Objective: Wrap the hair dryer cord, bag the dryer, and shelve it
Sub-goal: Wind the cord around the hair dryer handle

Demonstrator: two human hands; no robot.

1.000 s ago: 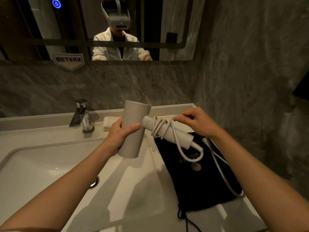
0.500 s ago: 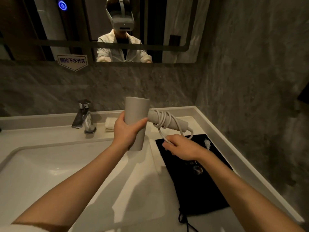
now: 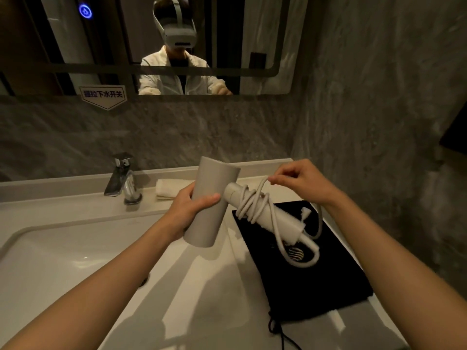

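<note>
A pale grey hair dryer (image 3: 213,195) is held above the counter, its barrel upright and its handle pointing right and down. My left hand (image 3: 190,207) grips the barrel. The white cord (image 3: 255,202) is coiled several times around the handle, with a loose loop hanging below the handle's end and the plug (image 3: 305,212) dangling beside it. My right hand (image 3: 302,181) pinches the cord above the handle. A black drawstring bag (image 3: 310,279) lies flat on the counter under the handle.
A white basin (image 3: 50,269) fills the left, with a chrome tap (image 3: 123,183) behind it and a folded white cloth (image 3: 168,189) at the back ledge. A grey stone wall (image 3: 379,122) closes the right side. A mirror (image 3: 151,46) hangs above.
My right hand went from above the handle down beneath it and back up to the top, carrying the cord around. More turns now lie on the handle and the free cord is shorter.
</note>
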